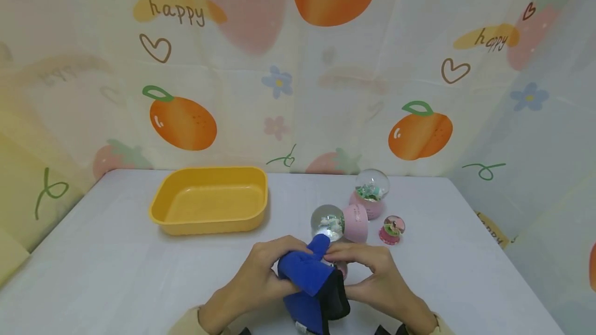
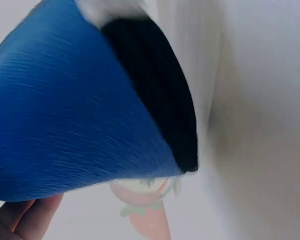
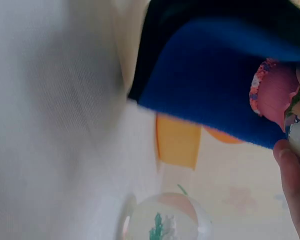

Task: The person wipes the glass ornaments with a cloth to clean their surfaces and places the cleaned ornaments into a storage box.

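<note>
Blue cloth [image 1: 305,271] aslant, black edge [image 1: 336,299] rightward

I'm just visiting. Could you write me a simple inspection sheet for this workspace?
Surface: white tabletop.
Job's things: blue cloth with a black edge; held globe with a pink base.
Clutter: yellow tray, tipped globe on its side, upright globe behind it, little globe to the right.
Grips: left grip holds the cloth; right grip holds the held globe.
Cables: nothing seen.
Surroundings: curtain printed with oranges, hearts and "happy".
</note>
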The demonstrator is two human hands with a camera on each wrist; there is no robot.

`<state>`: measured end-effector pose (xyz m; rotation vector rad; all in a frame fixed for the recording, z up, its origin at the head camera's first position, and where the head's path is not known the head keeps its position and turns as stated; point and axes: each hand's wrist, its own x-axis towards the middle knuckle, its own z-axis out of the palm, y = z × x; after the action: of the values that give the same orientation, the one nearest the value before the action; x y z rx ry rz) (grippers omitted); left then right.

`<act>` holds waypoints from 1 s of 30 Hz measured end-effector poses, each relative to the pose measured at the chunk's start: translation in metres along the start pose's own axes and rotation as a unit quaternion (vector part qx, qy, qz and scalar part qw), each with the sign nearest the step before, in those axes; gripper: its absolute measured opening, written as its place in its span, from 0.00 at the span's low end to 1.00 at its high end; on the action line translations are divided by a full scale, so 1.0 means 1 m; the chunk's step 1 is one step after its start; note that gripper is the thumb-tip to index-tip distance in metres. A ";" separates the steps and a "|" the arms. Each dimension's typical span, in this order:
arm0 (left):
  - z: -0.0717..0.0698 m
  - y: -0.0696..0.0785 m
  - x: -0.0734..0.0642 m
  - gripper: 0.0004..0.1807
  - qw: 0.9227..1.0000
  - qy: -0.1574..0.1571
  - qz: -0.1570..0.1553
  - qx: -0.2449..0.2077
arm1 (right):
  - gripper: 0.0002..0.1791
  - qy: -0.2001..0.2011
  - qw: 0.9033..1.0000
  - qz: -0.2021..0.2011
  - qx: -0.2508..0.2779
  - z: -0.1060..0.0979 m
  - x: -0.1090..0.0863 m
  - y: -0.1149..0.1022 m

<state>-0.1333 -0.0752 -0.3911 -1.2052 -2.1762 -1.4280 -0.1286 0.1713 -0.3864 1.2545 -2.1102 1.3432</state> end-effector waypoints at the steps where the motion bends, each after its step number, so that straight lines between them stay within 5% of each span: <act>1: -0.001 0.000 0.000 0.22 1.000 0.003 -0.002 -0.009 | 0.27 -0.001 1.000 0.001 0.000 0.000 0.000 0.000; 8: -0.006 -0.001 0.001 0.32 0.995 -0.055 -0.065 -0.053 | 0.25 0.013 1.000 -0.017 -0.002 -0.003 0.000 0.002; 11: -0.006 -0.001 0.001 0.35 0.994 -0.075 -0.062 -0.041 | 0.25 0.012 0.999 -0.029 0.009 -0.002 0.000 0.003; 16: -0.003 0.000 0.001 0.29 0.999 -0.045 -0.011 -0.007 | 0.25 0.005 0.998 -0.050 0.034 0.000 0.000 0.005; 20: -0.003 0.002 0.001 0.21 0.999 -0.020 -0.009 -0.029 | 0.26 -0.002 0.998 -0.056 0.041 0.001 0.000 0.005; 25: -0.005 0.002 0.001 0.22 0.995 -0.027 -0.045 -0.084 | 0.25 0.008 0.997 -0.072 0.040 0.001 0.001 0.006; 30: -0.007 0.000 0.001 0.32 0.987 -0.075 -0.095 -0.109 | 0.22 0.027 0.996 -0.076 0.028 0.001 0.001 0.007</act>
<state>-0.1353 -0.0804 -0.3870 -1.2393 -2.3383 -1.7458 -0.1343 0.1714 -0.3899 1.3560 -1.9110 1.3631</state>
